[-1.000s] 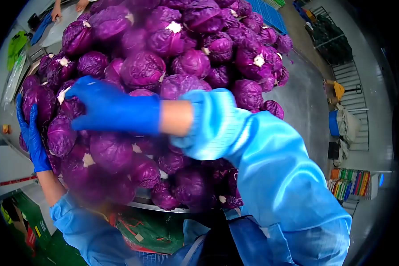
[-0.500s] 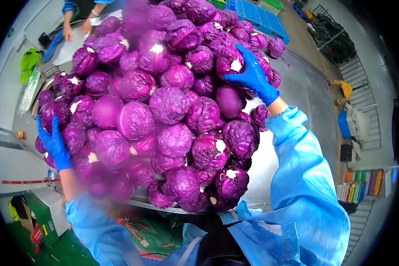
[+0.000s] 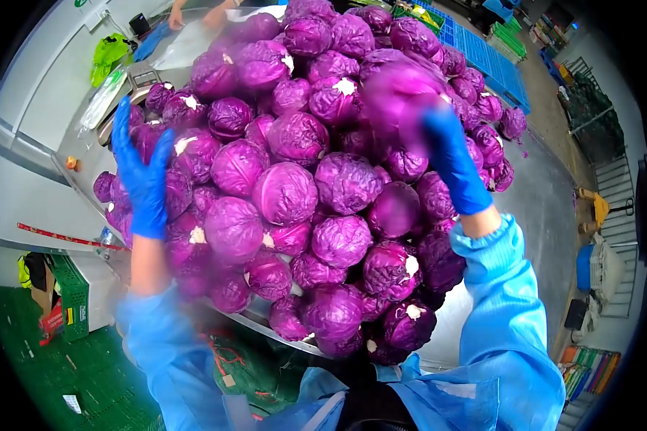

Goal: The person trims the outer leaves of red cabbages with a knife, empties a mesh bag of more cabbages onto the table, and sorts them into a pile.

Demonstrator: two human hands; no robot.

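Note:
A large heap of purple cabbages [image 3: 285,192] lies on a metal table [image 3: 546,183]; several show white cut stems. My right hand [image 3: 449,154], in a blue glove, holds one cabbage [image 3: 402,97] at the right upper part of the heap, lifted and blurred. My left hand [image 3: 142,169], also blue-gloved, is over the left side of the heap with its fingers spread and nothing in its grip. Cabbages lie beside and behind its fingers.
Another person's hands [image 3: 176,16] are at the far top left, near a plastic sheet [image 3: 194,43]. Blue crates [image 3: 492,65] stand beyond the heap. A green crate [image 3: 68,294] is at lower left.
My right hand has raised a cabbage off the heap. My left hand has moved up and inward along the left side. The view has shifted, so the heap appears farther right.

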